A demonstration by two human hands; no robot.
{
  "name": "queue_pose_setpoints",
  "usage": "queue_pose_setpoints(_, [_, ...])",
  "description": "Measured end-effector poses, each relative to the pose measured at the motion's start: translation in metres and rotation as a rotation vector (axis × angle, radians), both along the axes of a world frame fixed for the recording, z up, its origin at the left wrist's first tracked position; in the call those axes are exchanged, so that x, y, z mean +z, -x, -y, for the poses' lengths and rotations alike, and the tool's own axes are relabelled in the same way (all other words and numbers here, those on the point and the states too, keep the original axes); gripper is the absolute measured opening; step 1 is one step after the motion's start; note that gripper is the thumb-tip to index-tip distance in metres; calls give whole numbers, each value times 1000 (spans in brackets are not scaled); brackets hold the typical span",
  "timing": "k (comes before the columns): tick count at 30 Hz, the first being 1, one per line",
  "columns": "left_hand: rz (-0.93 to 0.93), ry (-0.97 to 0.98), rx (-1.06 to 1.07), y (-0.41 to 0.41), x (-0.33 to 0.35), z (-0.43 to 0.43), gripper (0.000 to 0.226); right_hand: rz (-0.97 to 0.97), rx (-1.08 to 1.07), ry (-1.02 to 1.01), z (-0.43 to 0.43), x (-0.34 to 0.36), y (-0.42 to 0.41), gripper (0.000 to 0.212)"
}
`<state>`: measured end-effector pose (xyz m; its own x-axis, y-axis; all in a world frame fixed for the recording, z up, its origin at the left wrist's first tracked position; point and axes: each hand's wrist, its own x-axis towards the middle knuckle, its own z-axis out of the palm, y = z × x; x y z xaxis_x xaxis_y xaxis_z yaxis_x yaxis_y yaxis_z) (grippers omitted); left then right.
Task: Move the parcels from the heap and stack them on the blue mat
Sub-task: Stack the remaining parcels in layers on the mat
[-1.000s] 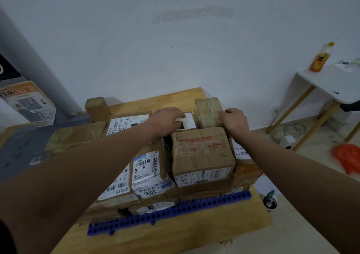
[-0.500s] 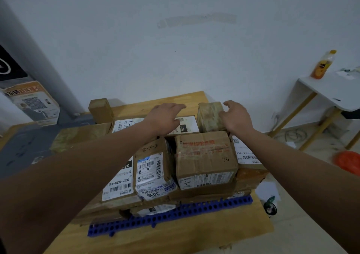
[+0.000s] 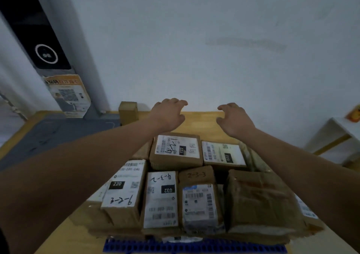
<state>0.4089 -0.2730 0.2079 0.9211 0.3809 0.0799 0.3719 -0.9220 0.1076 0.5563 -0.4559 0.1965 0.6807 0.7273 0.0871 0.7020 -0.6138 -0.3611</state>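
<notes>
Head view: the left hand [image 3: 168, 115] and right hand [image 3: 233, 119] hover empty, fingers loosely curled, above brown taped parcels [image 3: 194, 195] packed label-up on the blue mat [image 3: 194, 247] at the table's [image 3: 202, 121] near edge. The next fetch, likely the lone box [image 3: 128, 110] behind, wants a two-sided grip and a flat, square landing.

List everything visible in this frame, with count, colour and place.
wooden platform: one, tan, centre
blue mat: one, blue, on the wooden platform
parcels: at least seven, brown with white labels, stacked on the blue mat
small box: one, brown, upright on the wooden platform, far left
poster: one, orange and white, on the grey pillar
white table: one, white, right edge
left hand: one, empty, fingers loosely curled, over the parcels' far side
right hand: one, empty, fingers curled alike, beside it
</notes>
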Motion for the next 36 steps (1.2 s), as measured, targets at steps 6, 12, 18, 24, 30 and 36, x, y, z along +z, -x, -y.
queue_pose_setpoints(6, [-2,116,222,52,-14,-117,46,-10,94,119,-105,2,18,50])
queue_pose_setpoints(12, [-19,211,363,101,-46,-224,27,-55,130,233,-202,-20,37,50])
queue_pose_setpoints(18, [-106,278,369,109,-96,-285,33,-138,172,339,-286,-66,48,50])
queue_pose_setpoints(24, [-177,342,329,85,-169,-337,54,-167,215,435,-338,-111,49,53])
queue_pose_setpoints(30, [-221,343,275,47,-209,-348,71,-197,253,462,-379,-142,52,55])
queue_pose_setpoints(36, [-194,257,251,16,-230,-358,74,-174,299,505,-393,-161,57,56])
